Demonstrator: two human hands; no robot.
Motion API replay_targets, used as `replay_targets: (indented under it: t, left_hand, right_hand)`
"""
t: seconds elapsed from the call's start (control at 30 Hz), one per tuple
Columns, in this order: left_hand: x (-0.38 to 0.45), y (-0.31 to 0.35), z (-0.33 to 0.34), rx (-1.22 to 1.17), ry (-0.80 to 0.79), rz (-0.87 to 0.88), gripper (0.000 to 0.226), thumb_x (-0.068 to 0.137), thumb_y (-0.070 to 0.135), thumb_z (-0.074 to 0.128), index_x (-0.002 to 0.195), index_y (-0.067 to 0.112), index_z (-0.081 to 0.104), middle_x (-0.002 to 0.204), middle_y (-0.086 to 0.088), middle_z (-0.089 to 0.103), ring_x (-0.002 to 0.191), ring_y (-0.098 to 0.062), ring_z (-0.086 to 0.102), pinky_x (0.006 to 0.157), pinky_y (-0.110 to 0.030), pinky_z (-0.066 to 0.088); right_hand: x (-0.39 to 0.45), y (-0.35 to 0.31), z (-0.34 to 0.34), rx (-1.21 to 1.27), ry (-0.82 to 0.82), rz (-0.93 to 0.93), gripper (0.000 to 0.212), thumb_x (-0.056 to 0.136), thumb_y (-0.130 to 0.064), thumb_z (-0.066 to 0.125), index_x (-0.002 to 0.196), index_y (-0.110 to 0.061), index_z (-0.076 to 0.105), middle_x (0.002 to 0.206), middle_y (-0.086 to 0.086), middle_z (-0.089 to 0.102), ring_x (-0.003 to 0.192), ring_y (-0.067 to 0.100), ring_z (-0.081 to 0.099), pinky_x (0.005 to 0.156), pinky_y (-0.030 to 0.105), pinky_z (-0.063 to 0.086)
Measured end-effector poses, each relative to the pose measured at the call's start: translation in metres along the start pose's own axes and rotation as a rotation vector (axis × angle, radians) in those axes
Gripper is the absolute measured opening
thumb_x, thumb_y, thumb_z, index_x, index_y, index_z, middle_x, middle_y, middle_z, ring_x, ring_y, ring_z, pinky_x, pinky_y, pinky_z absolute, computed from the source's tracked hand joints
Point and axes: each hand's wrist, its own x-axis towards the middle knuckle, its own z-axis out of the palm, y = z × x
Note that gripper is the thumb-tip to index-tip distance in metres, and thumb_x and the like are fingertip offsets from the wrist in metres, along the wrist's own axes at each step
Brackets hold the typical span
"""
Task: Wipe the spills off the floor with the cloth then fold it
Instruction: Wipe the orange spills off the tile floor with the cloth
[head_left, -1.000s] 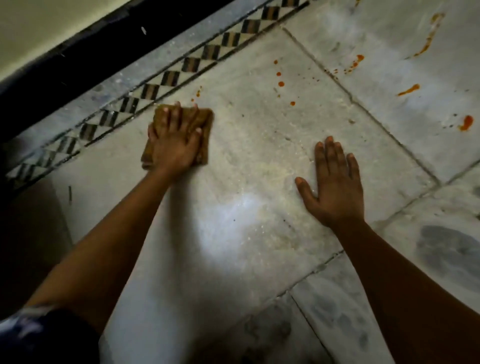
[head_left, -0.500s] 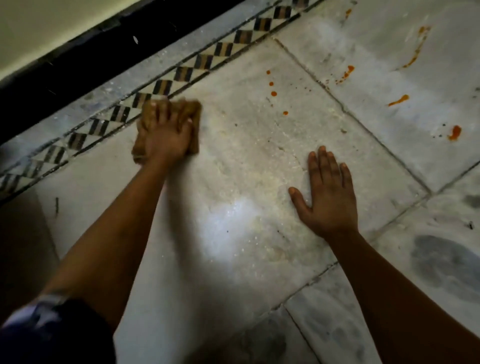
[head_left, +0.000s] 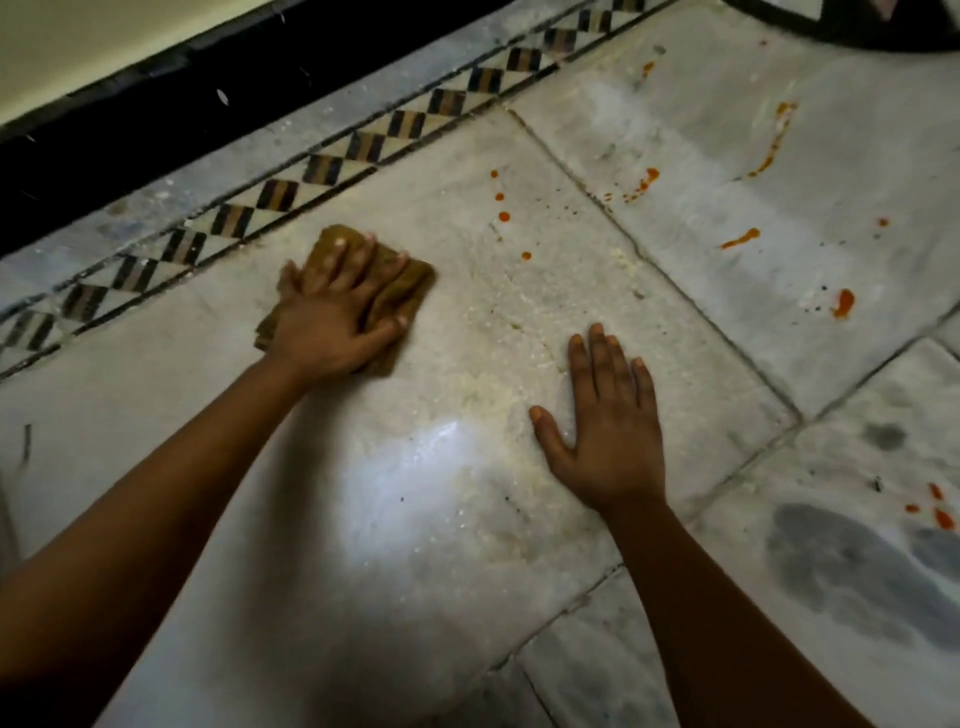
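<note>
- head view: the brown cloth (head_left: 400, 291) is pressed flat on the marble floor (head_left: 519, 332) by the left hand (head_left: 332, 322), fingers spread, beside the checkered border (head_left: 332, 166).
- the right hand (head_left: 608, 431) is laid flat, holding nothing; orange spills (head_left: 504, 216) are seen beyond.

Left hand (head_left: 332, 317) flat, right hand (head_left: 608, 436) splayed

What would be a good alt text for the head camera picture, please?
A person's left hand presses a brown cloth flat on a pale stone floor, while the right hand rests open beside it. Orange spills dot the tiles further right.
</note>
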Motion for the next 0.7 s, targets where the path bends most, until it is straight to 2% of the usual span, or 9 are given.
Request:
replay_targets:
  t: [0.1, 0.2, 0.33, 0.47, 0.57, 0.7]
  left_hand:
    - [0.034, -0.007, -0.007, -0.038, 0.034, -0.155, 0.067, 0.086, 0.067, 0.021, 0.146, 0.045, 0.004, 0.160, 0.007, -0.002, 0.146, -0.023, -0.006, 0.110, -0.064, 0.000]
    - [0.089, 0.023, -0.015, -0.101, 0.003, -0.284, 0.060, 0.094, 0.058, 0.027, 0.148, 0.042, 0.004, 0.160, 0.003, -0.005, 0.146, -0.027, -0.009, 0.110, -0.066, -0.001]
    - [0.099, 0.058, -0.012, -0.044, -0.047, -0.101, 0.069, 0.091, 0.064, 0.029, 0.148, 0.041, -0.002, 0.159, 0.002, -0.012, 0.146, -0.028, -0.010, 0.109, -0.064, -0.003]
    - [0.068, 0.039, -0.002, 0.019, 0.012, 0.025, 0.071, 0.083, 0.067, 0.024, 0.146, 0.045, 0.001, 0.160, 0.005, -0.005, 0.147, -0.022, -0.005, 0.111, -0.059, 0.006]
    - [0.077, 0.030, -0.006, -0.058, 0.035, -0.063, 0.061, 0.091, 0.061, 0.032, 0.146, 0.047, 0.007, 0.160, 0.007, -0.003, 0.146, -0.021, -0.005, 0.110, -0.060, 0.006]
    - [0.141, 0.057, -0.017, -0.160, 0.018, -0.240, 0.053, 0.097, 0.050, 0.028, 0.147, 0.045, 0.010, 0.160, 0.003, -0.005, 0.146, -0.026, -0.008, 0.109, -0.064, -0.003]
  right_hand:
    - [-0.001, -0.001, -0.001, -0.005, -0.013, -0.001, 0.076, 0.089, -0.055, 0.031, 0.146, -0.006, 0.029, 0.154, 0.014, 0.024, 0.142, 0.026, 0.023, 0.115, 0.041, 0.012]
    - [-0.001, 0.000, -0.002, 0.011, -0.027, -0.008, 0.076, 0.089, -0.057, 0.029, 0.147, -0.007, 0.026, 0.155, 0.012, 0.021, 0.143, 0.024, 0.020, 0.116, 0.037, 0.008]
    - [0.003, 0.004, -0.005, 0.128, -0.042, -0.020, 0.077, 0.089, -0.058, 0.027, 0.149, -0.011, 0.019, 0.157, 0.007, 0.015, 0.144, 0.019, 0.015, 0.116, 0.030, 0.003]
    - [0.005, 0.022, -0.008, 0.103, 0.018, 0.002, 0.067, 0.093, -0.049, 0.025, 0.150, -0.014, 0.016, 0.157, 0.007, 0.013, 0.144, 0.018, 0.012, 0.115, 0.030, 0.004]
    - [0.007, 0.042, -0.009, 0.008, 0.047, 0.150, 0.070, 0.092, -0.052, 0.023, 0.150, -0.013, 0.018, 0.157, 0.009, 0.013, 0.144, 0.023, 0.012, 0.116, 0.036, 0.004]
    - [0.009, 0.045, -0.007, -0.034, 0.033, 0.184, 0.072, 0.090, -0.053, 0.023, 0.149, -0.012, 0.023, 0.156, 0.012, 0.018, 0.144, 0.027, 0.017, 0.116, 0.041, 0.008]
